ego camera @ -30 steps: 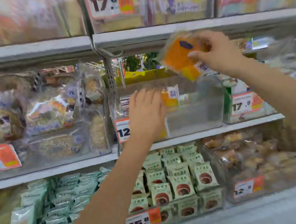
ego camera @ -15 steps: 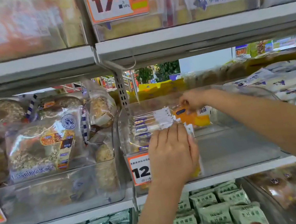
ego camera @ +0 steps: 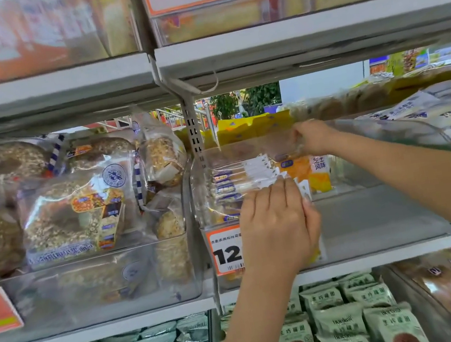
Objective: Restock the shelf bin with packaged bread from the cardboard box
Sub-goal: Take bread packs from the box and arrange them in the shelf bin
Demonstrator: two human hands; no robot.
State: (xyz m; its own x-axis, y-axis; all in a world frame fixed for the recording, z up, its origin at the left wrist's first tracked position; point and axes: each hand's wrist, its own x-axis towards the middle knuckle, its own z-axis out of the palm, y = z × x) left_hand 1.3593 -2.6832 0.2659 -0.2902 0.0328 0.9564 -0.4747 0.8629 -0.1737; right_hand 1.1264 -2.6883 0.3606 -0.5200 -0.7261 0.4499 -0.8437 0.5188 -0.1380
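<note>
Left hand [ego camera: 277, 223]: fingers straight, pressing the row of bread packs [ego camera: 237, 182] at the bin's [ego camera: 373, 225] front left.
Right hand [ego camera: 311, 137]: pinching the orange bread pack [ego camera: 299, 167] upright inside the bin, mid-shelf.

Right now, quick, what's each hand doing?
Left hand: open, straight fingers pressing the row of clear-wrapped bread packs in the clear plastic shelf bin.
Right hand: gripping the orange-and-yellow bread packet.
</note>
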